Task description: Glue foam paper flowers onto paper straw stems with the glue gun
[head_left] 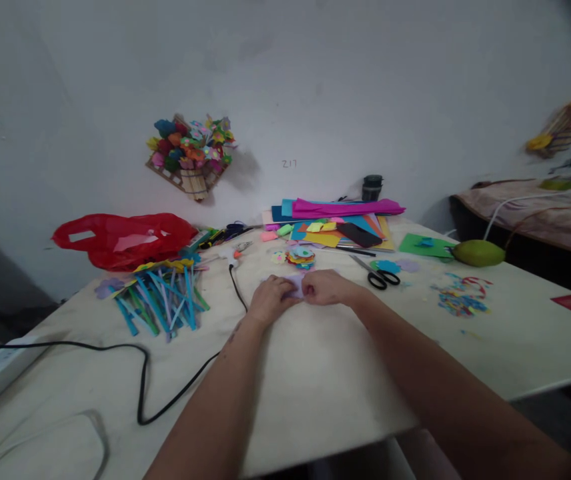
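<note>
A small light purple sheet (295, 285) lies on the table between my two hands. My left hand (271, 299) presses on its left side, fingers together against the sheet and the table. On its right side, my right hand (326, 288) is closed with the fingertips curled in at the sheet's edge. Just beyond the hands sits a stack of colourful paper flower shapes (300, 257). Black-handled scissors (378, 275) lie to the right of my right hand, beside blue and purple cut shapes (388, 266).
Left are a red plastic bag (125, 241), blue and green strips (158, 303), a glue gun (232, 257) and its black cable (143, 380). Coloured sheets (345, 230) lie at the back. Right are paper scraps (460, 299) and a yellow-green object (479, 253).
</note>
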Motion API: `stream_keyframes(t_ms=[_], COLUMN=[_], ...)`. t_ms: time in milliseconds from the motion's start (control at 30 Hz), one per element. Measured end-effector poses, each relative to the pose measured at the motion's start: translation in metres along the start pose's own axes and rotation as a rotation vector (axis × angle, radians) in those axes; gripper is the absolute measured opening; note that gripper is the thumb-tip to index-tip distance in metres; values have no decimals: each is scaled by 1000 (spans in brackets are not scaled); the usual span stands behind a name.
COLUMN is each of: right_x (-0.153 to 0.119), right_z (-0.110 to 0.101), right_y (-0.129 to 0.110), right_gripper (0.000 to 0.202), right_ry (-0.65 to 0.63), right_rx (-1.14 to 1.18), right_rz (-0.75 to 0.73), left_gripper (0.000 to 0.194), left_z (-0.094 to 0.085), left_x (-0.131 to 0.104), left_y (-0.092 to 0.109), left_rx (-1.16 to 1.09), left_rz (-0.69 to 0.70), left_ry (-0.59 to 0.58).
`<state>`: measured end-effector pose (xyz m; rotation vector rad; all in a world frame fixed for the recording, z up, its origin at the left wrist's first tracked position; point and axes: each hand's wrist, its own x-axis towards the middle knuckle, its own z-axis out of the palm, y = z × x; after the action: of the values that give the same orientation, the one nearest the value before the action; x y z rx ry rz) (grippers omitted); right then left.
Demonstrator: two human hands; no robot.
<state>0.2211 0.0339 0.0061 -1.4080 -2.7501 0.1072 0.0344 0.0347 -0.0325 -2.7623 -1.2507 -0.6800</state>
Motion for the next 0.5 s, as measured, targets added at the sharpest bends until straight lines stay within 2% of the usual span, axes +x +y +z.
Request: stream_keyframes(t_ms=[133, 333, 500], right_x=[-4, -2, -1], right_z=[-3, -5, -4], right_y=[-1, -4, -2], right_gripper=[25, 25, 25], right_ry=[-10, -6, 10], right_rx=[-61, -162, -154], right_rz=[-57, -27, -26], left_gripper=[36, 39, 33], left_z=[0, -2, -3], left_x=[0, -1, -2], left_y=[-2, -2, -1], left_rx=[-28, -55, -31], left_rz=[21, 36, 36], left_ry=[-2, -3, 2])
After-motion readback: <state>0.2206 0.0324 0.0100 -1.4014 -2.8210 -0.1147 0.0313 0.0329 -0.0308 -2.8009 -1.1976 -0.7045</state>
